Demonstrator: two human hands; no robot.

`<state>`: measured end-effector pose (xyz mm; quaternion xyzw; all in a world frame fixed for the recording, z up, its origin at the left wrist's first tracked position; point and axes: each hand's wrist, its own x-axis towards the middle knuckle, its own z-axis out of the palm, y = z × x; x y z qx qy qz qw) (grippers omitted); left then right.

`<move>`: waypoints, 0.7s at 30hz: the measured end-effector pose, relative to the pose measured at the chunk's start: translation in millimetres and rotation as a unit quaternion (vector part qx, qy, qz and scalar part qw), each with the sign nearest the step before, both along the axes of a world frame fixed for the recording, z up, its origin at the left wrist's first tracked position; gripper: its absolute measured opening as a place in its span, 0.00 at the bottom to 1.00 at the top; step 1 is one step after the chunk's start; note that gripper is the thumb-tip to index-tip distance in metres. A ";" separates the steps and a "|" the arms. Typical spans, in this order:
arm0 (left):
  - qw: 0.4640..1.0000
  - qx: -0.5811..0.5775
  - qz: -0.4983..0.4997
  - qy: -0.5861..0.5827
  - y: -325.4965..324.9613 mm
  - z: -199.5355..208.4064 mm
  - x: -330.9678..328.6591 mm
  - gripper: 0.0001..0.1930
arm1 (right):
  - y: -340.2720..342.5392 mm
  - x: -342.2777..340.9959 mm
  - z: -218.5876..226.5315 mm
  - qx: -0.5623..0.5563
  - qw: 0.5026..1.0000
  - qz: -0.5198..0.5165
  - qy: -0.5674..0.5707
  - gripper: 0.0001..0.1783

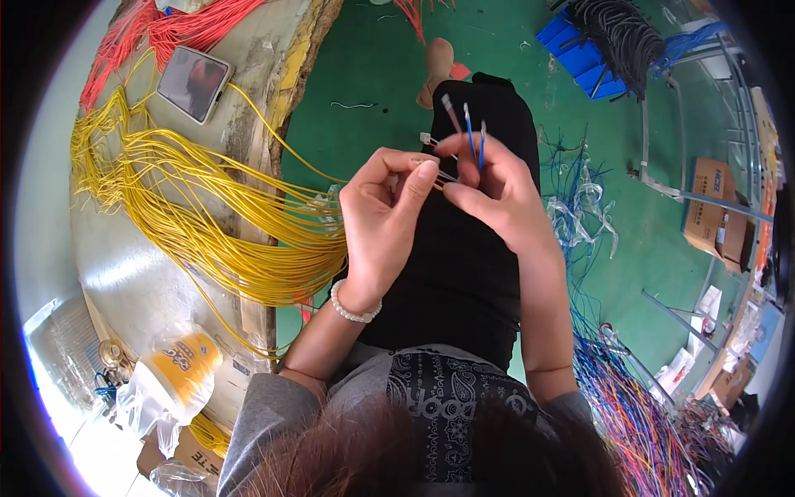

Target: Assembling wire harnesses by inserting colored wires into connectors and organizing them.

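Smooth, glossy yellow wires [224, 215] sweep in a loose, curving bundle from the worn, scuffed metal table [116, 240] at nine o'clock; slack red strands [182, 33] lie toward half past ten. A flat, rectangular phone [195, 83] with rounded corners rests at ten, and a crinkled clear plastic bag [137, 406] wraps an orange-yellow cup [186, 364] at eight.

Counted: one phone, one cup, one blue plastic bin [580, 54] between one and two o'clock, and one cardboard box [700, 203] near three; the yellow wires are too many to count.

Slightly past twelve, the hands meet over dark trousers. The left hand [381, 219] pinches thin wire between thumb and forefinger. The right hand [489, 186], fingers curled, grips slender wires [470, 137]: two blue ones with pale tips and a blurred reddish one point upward. A small white connector [426, 138] sits beside its fingertips.
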<state>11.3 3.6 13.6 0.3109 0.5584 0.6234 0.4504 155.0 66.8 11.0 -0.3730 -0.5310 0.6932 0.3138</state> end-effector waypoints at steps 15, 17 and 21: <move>0.998 -0.040 -0.023 -0.046 1.5 12.6 -3.2 0.08 | -9.0 -3.2 10.1 0.035 0.996 -0.045 -0.073 0.06; 0.998 -0.039 -0.039 -0.032 1.9 14.1 -7.3 0.08 | -8.9 -3.6 8.7 -0.026 0.995 -0.045 -0.080 0.07; 0.997 -0.055 -0.046 -0.028 1.7 14.5 -10.3 0.09 | -9.0 -3.3 8.4 -0.044 0.998 -0.027 -0.029 0.08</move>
